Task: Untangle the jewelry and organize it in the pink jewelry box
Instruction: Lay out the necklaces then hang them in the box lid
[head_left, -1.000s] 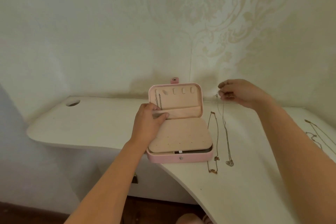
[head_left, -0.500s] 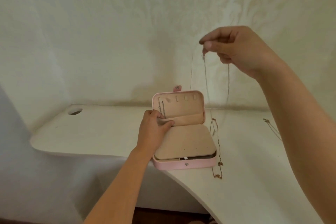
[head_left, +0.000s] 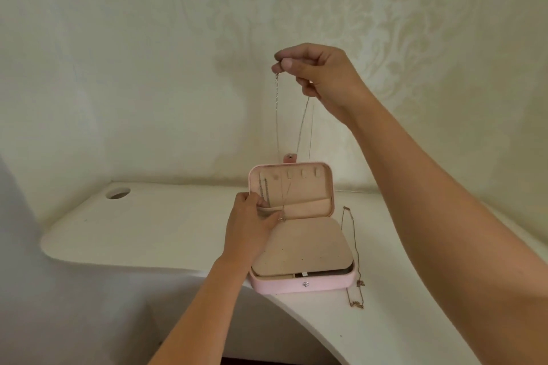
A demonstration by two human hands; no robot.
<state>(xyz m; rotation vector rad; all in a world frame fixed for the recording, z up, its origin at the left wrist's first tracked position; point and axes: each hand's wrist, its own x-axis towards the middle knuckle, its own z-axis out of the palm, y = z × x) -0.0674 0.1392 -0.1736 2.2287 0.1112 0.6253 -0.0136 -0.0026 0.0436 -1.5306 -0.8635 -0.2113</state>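
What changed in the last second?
The right hand lifted the silver necklace off the table, up and left. It now hangs over the open box, pendant low by the left hand at the lid pocket. Unchanged: left hand holding the pocket edge, box in place, gold necklace lying right of the box.

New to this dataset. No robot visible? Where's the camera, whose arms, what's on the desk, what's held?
No robot: a person works bare-handed, and the single camera sits on their head, looking forward and down, so both arms enter from below. The right hand pinches a thin silver necklace and holds it above the open pink jewelry box, which stands on a white table. The left hand grips the pocket edge in the box lid, where the chain's lower end hangs. A gold necklace lies on the table right of the box.
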